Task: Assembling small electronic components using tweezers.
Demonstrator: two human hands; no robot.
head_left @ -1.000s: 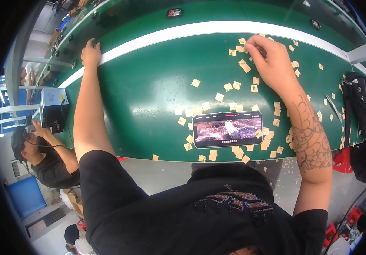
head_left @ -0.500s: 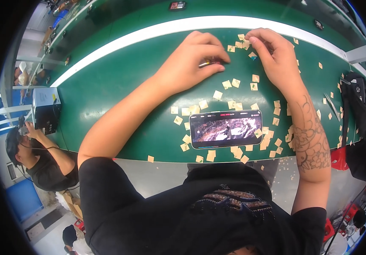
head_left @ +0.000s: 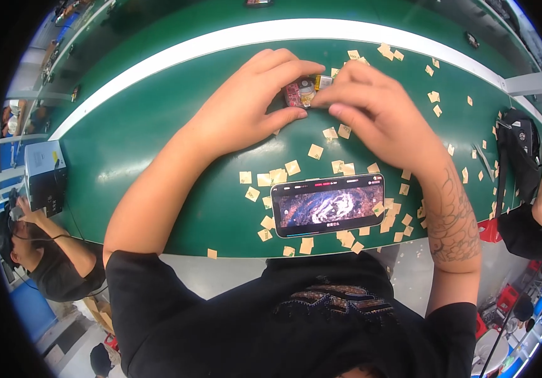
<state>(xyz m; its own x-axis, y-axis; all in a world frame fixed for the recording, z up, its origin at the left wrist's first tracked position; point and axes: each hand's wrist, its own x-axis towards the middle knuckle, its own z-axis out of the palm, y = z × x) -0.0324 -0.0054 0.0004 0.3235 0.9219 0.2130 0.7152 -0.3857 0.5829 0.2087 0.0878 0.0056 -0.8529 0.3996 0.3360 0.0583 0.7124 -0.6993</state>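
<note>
My left hand point(head_left: 239, 104) grips a small electronic module point(head_left: 294, 96) by its side, thumb below and forefinger above. A reddish circuit board, a round pale part and a yellow-and-white piece show on it. Against the module's right side, the fingers of my right hand point(head_left: 372, 104) are pinched together; whatever they hold is hidden. Small square cream paper pieces point(head_left: 316, 152) lie scattered around both hands. Nearer to me, a phone point(head_left: 329, 217) rests on its long side, its screen lit with a swirling picture.
The green tabletop point(head_left: 126, 154) has a white rail point(head_left: 233, 39) along its far side. At the right lie tweezers point(head_left: 486, 162) and a black bag point(head_left: 523, 138). A white-and-black box point(head_left: 47, 176) stands at the left. Other people sit at both sides.
My right hand has come left and nearer from the scattered paper squares to the module. My left hand has turned, so the module's face now shows. The phone's picture differs.
</note>
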